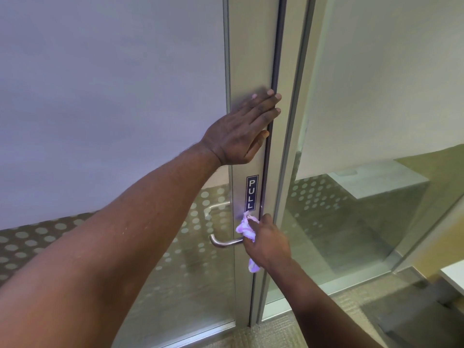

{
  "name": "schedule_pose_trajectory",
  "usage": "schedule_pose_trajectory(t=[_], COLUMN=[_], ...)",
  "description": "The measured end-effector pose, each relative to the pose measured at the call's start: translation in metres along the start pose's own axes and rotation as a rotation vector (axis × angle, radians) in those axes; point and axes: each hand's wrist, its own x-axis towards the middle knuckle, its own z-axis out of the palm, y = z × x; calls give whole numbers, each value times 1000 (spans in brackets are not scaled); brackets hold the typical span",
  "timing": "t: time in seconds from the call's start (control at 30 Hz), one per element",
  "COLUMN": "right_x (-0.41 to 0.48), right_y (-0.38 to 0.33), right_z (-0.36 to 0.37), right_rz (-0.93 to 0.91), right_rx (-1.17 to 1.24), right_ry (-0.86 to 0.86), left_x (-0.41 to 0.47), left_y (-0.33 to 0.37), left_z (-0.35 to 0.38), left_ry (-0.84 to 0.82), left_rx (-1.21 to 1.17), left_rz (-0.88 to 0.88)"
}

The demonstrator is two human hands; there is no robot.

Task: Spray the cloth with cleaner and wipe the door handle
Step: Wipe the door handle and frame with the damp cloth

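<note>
Door handle (224, 241), a metal lever, juts left from the frame of a frosted glass door (113, 96). Left hand (241, 129) presses flat, fingers spread, on the frame above a PULL sticker (252, 193). Right hand (267, 244) clutches a crumpled cloth (244, 228) against the handle's base. Clear glass panel (351, 222) stands rightward.

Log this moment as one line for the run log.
step: wiping | left hand: flat on grey metal door frame | right hand: crumpled lilac cloth at silver lever handle
</note>
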Motion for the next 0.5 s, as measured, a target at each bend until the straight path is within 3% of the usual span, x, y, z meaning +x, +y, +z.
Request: schedule_pose_trajectory(t=[0.3,0.43,0.5], right_x=[-24,-33,-37], right_y=[-54,-88,-90], right_z=[17,25,30], right_rz=[-70,103,102], right_rx=[42,504,539], right_ry=[-100,-182,-192], left_x=[0,-1,-1], left_y=[-1,0,-1], left_z=[0,-1,-1], left_ry=[1,-14,-23], left_rx=[6,-2,-2], left_rz=[0,-2,-7])
